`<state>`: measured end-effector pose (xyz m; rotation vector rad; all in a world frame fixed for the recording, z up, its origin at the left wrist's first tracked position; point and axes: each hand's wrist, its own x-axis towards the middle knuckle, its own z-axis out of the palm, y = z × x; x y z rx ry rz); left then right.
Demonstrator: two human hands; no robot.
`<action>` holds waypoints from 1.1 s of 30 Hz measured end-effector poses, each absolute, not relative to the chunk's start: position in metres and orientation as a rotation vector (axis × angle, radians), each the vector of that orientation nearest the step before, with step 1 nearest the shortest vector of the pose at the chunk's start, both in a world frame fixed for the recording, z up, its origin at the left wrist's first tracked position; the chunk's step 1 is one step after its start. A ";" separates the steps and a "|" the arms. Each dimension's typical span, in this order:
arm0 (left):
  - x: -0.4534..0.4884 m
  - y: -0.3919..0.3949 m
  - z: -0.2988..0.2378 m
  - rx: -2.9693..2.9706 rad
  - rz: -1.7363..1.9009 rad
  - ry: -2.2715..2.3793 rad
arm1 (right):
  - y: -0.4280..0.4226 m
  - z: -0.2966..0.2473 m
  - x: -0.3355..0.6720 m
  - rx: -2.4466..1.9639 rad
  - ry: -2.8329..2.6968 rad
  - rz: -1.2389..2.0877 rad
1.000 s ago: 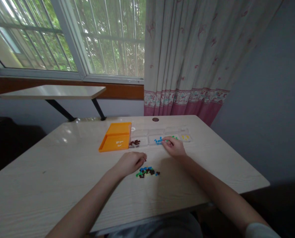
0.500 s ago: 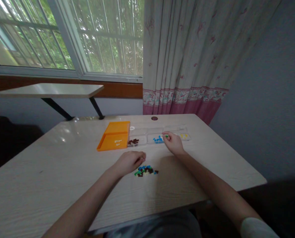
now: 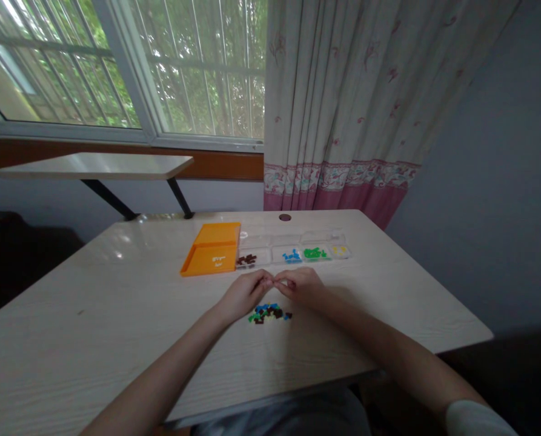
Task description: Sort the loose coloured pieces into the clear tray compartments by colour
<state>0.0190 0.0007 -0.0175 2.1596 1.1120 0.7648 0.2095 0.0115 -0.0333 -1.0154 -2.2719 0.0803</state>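
Note:
A small heap of mixed coloured pieces (image 3: 269, 313) lies on the pale wooden table (image 3: 116, 315). Just beyond it my left hand (image 3: 245, 292) and my right hand (image 3: 301, 284) meet fingertip to fingertip, both pinched; whatever they pinch is too small to make out. Farther back stands a clear compartment tray (image 3: 292, 248) with brown pieces (image 3: 246, 260), blue pieces (image 3: 292, 257), green pieces (image 3: 314, 253) and yellow pieces (image 3: 340, 249), each in its own compartment. An orange lid (image 3: 213, 249) lies open at the tray's left end.
A round cable hole (image 3: 285, 217) sits at the table's far edge. Behind are a window, a narrow shelf (image 3: 92, 165) on dark brackets and a pink-hemmed curtain (image 3: 343, 109). The table's right edge drops off near the grey wall.
My right hand has drawn back from the tray's green compartment to meet my left hand above the heap. My left hand has shifted slightly forward.

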 end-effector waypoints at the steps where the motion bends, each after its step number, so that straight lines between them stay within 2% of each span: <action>1: 0.019 0.001 -0.018 2.153 0.764 1.104 | 0.012 -0.034 0.210 -1.002 -2.271 0.070; 7: 0.020 0.001 -0.019 2.124 0.784 1.104 | 0.010 -0.031 0.210 -1.008 -2.261 0.064; 16: 0.020 0.001 -0.021 2.080 0.875 1.140 | 0.008 -0.029 0.210 -1.057 -2.179 0.293; 25: 0.020 0.001 -0.025 2.050 0.911 1.147 | 0.007 -0.029 0.208 -1.043 -2.164 0.304; 33: 0.014 0.003 -0.016 2.085 1.012 1.218 | 0.007 -0.013 0.225 -0.981 -2.409 0.499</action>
